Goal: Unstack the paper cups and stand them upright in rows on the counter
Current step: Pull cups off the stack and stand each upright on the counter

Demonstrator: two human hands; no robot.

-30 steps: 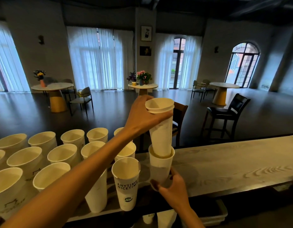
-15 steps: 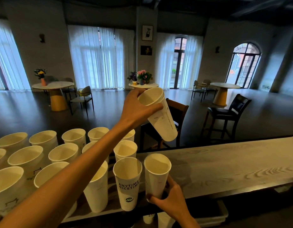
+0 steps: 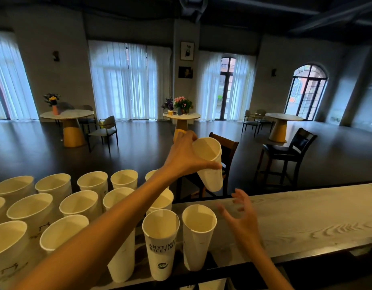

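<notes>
Item: paper cup [image 3: 209,164], tall, tapered, cream, held in the air beyond the far edge of the counter [image 3: 306,214], tilted with its mouth toward me. My left hand [image 3: 185,158] grasps it round the upper wall just under the rim. My right hand [image 3: 241,218] is released, fingers spread above the counter just right of the nearest standing cup [image 3: 198,233]. Other stock: rows of upright cups [image 3: 76,206] to the left, one printed cup [image 3: 161,245] in the near row. Handling, as I judge it: very light, thin-walled, easily dented by a hard squeeze, tall enough to tip. Best taken near the rolled rim, where the wall is stiffest, and set down base-first.
</notes>
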